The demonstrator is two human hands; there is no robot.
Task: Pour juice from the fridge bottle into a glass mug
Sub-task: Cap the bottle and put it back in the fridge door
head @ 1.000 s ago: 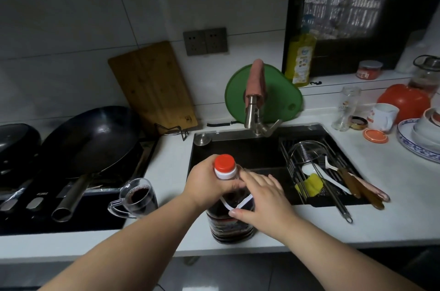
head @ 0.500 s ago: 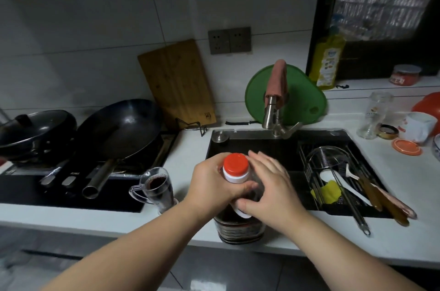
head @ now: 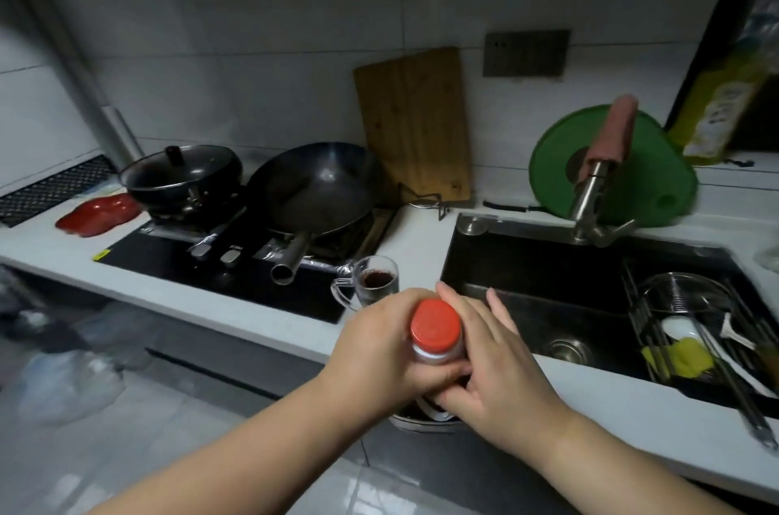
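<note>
1. The bottle (head: 436, 331) is at the counter's (head: 421, 228) front edge — the mug (head: 376, 280) just behind it, to the left.
2. The mug sits between stove (head: 168, 261) and sink (head: 548, 287).
3. The wok (head: 320, 186) rests on the stove.

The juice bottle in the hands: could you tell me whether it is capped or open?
Capped: the red cap sits on the juice bottle, above the left hand and right hand holding it.

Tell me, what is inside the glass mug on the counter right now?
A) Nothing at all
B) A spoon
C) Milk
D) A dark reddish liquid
D: a dark reddish liquid shows through the clear wall of the glass mug, which stands on the counter next to the stove.
</note>
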